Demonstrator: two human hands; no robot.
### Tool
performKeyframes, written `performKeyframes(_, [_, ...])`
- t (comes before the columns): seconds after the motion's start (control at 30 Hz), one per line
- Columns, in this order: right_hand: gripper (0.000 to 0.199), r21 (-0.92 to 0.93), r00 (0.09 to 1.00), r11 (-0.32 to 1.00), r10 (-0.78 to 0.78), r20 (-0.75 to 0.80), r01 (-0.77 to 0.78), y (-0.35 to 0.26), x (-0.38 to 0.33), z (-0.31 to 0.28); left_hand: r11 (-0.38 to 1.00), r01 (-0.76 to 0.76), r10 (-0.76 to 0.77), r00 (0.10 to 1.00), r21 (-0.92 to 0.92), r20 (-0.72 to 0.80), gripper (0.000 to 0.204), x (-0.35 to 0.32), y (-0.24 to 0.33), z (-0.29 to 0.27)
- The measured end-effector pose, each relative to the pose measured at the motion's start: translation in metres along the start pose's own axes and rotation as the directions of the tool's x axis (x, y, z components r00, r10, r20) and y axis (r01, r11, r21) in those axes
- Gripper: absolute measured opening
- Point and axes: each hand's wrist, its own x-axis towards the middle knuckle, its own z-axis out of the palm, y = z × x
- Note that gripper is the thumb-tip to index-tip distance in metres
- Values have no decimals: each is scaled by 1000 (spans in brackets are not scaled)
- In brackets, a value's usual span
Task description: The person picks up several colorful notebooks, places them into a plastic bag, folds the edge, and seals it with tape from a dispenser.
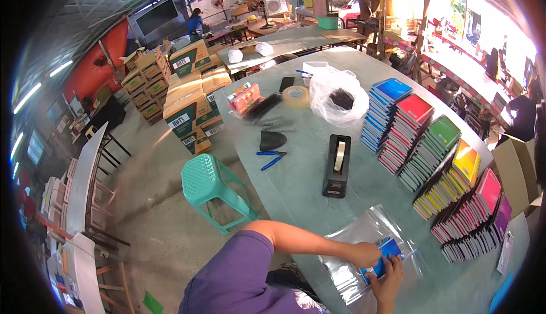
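A small blue notebook (390, 247) lies on a sheet of clear plastic (348, 289) at the near edge of the table, between my two hands. My left hand (364, 254), reaching across from the left, is closed at the notebook's upper left side; its fingertips are partly hidden. From below, my right hand (388, 279) grips the same notebook, with its fingers over the right part and its thumb at the lower edge. Beyond the plastic stands a black tape dispenser (336, 169). Tall stacks of spiral notebooks run along the right, with a blue stack (388, 109) farthest away.
Blue-handled pliers (273, 159) and a dark pouch-like piece (273, 140) lie left of the dispenser. Farther back are a tape roll (296, 96), a phone (286, 84) and a white plastic bag (339, 97). A green stool (211, 186) and cardboard boxes (190, 101) stand on the left.
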Motion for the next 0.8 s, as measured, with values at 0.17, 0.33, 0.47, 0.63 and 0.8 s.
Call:
performKeyframes(0.17, [99, 100, 996, 993, 75, -57, -69, 5, 4, 33, 954, -176, 153, 982, 242, 111, 21, 2, 21, 21])
performKeyframes(0.33, [96, 36, 996, 995, 92, -11, -92, -5, 8, 11, 948, -252, 254, 967, 196, 15, 17, 22, 3, 50])
performKeyframes(0.47, [79, -81, 920, 975, -167, 355, 208, 29, 31, -23, 954, 163, -208, 964, 250, 168, 20, 2, 23, 21])
performKeyframes(0.63, [72, 238, 987, 959, 140, 82, -156, 23, 89, -31, 925, 42, -119, 975, 376, 186, 25, 13, 23, 33])
performKeyframes(0.8, [61, -72, 975, 983, 153, -163, -167, 59, 111, -25, 921, -1, -47, 992, 389, 114, 26, 9, 19, 38])
